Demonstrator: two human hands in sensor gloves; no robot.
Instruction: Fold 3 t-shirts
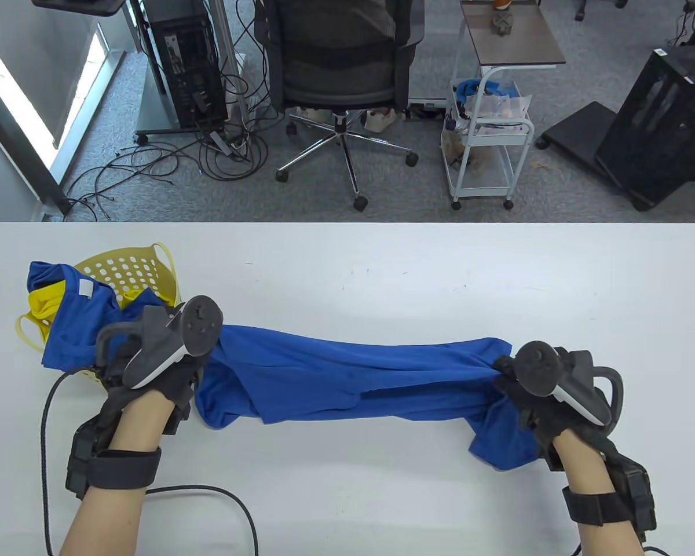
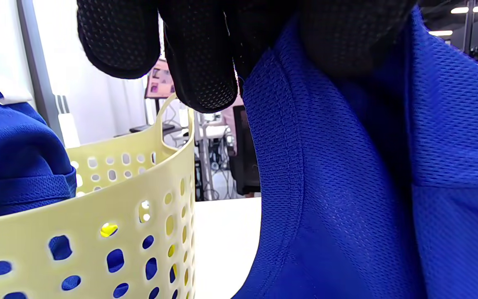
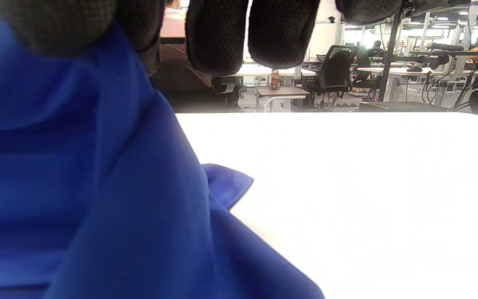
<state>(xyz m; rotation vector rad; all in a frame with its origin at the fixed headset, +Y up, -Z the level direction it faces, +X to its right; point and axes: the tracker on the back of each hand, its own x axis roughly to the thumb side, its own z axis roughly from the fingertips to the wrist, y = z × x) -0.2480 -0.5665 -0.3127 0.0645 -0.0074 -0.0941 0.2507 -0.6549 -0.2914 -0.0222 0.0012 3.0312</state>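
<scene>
Across the near half of the white table (image 1: 382, 266), a blue t-shirt (image 1: 347, 376) is stretched sideways into a bunched band between both hands. The left hand (image 1: 162, 370) grips its left end; in the left wrist view the gloved fingers (image 2: 199, 62) close on a stitched hem of the mesh fabric. The right hand (image 1: 547, 388) grips the right end, with loose cloth hanging below it onto the table; the right wrist view shows fingertips (image 3: 280, 33) curled above the gathered cloth. Just left of the left hand sits a pale yellow perforated basket (image 1: 130, 269) holding more clothing, blue (image 1: 75, 324) and yellow (image 1: 43, 304), with a small white tag (image 1: 84, 289) whose writing cannot be read. No brand or lettering shows on the stretched shirt.
</scene>
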